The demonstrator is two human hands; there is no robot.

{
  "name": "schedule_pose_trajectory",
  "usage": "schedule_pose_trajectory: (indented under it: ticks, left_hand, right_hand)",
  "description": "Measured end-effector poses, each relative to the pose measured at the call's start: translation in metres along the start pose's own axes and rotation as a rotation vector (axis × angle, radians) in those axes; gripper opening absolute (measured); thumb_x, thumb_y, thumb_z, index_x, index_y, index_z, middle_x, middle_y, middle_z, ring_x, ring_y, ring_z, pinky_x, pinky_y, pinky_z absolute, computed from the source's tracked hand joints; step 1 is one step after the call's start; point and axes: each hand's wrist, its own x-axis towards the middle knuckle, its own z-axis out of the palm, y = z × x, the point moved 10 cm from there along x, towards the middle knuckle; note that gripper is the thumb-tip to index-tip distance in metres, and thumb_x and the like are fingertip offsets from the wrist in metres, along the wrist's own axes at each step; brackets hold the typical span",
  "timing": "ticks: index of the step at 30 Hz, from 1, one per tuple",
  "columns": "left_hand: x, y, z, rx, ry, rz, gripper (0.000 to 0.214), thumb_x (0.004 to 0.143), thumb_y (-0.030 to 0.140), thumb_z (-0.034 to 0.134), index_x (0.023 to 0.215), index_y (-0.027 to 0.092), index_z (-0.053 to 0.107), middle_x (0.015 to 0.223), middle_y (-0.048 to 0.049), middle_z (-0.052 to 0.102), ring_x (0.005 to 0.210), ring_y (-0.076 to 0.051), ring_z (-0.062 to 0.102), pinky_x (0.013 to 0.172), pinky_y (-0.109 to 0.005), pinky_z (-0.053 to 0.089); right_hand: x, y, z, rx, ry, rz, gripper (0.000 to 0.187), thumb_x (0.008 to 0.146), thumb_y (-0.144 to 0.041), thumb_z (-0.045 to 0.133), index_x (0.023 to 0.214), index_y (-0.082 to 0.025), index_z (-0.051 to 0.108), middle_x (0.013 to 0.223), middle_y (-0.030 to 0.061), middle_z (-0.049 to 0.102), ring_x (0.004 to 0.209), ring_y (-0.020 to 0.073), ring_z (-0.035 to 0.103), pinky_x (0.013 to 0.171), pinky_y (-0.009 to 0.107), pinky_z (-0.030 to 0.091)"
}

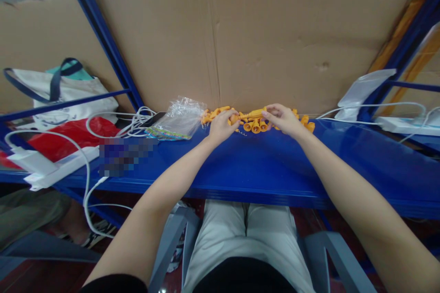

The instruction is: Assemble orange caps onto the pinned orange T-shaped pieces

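My left hand (222,127) is closed in a pinch near the back of the blue shelf, on a small yellow-orange plastic part mostly hidden by the fingers. The fingers of my right hand (283,120) grip the end of a yellow plastic tube (257,113), which points towards the left hand. Whether the two parts touch is hard to see. Below the tube lie several yellow hollow cone-shaped pieces (256,127). Thin coil springs (242,133) rest beside them. More yellow plastic parts (216,112) are heaped behind my left hand, and others (307,123) sit right of my right hand.
Clear plastic bags (180,121) lie left of the parts. Further left are white cables (137,121), a power strip (62,169), a red bag (74,137) and a cloth bag (72,91). Cardboard (261,36) walls the back. A person's leg (30,213) shows at lower left.
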Motion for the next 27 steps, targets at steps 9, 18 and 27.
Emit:
schedule_pose_trajectory:
  ticks: [9, 18, 27]
  left_hand:
    - [-0.001, 0.002, 0.002, -0.053, -0.028, 0.005, 0.020, 0.080, 0.016, 0.067, 0.100, 0.019, 0.068, 0.101, -0.0051, 0.075, 0.093, -0.019, 0.069, 0.083, -0.031, 0.052]
    - [-0.002, 0.005, 0.001, -0.008, -0.032, 0.055, 0.020, 0.080, 0.018, 0.066, 0.100, 0.020, 0.068, 0.102, -0.0064, 0.075, 0.092, -0.020, 0.069, 0.086, -0.035, 0.053]
    - [-0.007, -0.004, 0.024, 0.070, -0.211, 0.067, 0.023, 0.075, 0.018, 0.068, 0.097, 0.021, 0.072, 0.101, -0.0071, 0.076, 0.093, -0.025, 0.071, 0.082, -0.037, 0.055]
  right_hand:
    - [0.002, -0.002, -0.004, -0.007, -0.013, -0.076, 0.044, 0.074, -0.052, 0.078, 0.096, -0.019, 0.060, 0.087, 0.0070, 0.068, 0.076, 0.0169, 0.068, 0.065, 0.029, 0.058]
    - [-0.002, -0.001, 0.004, -0.047, -0.048, 0.007, 0.047, 0.079, -0.067, 0.067, 0.073, -0.021, 0.058, 0.059, 0.0021, 0.064, 0.047, 0.0112, 0.057, 0.047, 0.024, 0.049]
    - [-0.002, 0.032, 0.025, -0.135, -0.273, 0.070, 0.044, 0.072, -0.062, 0.076, 0.068, -0.019, 0.065, 0.062, 0.0046, 0.067, 0.046, 0.0135, 0.059, 0.048, 0.028, 0.051]
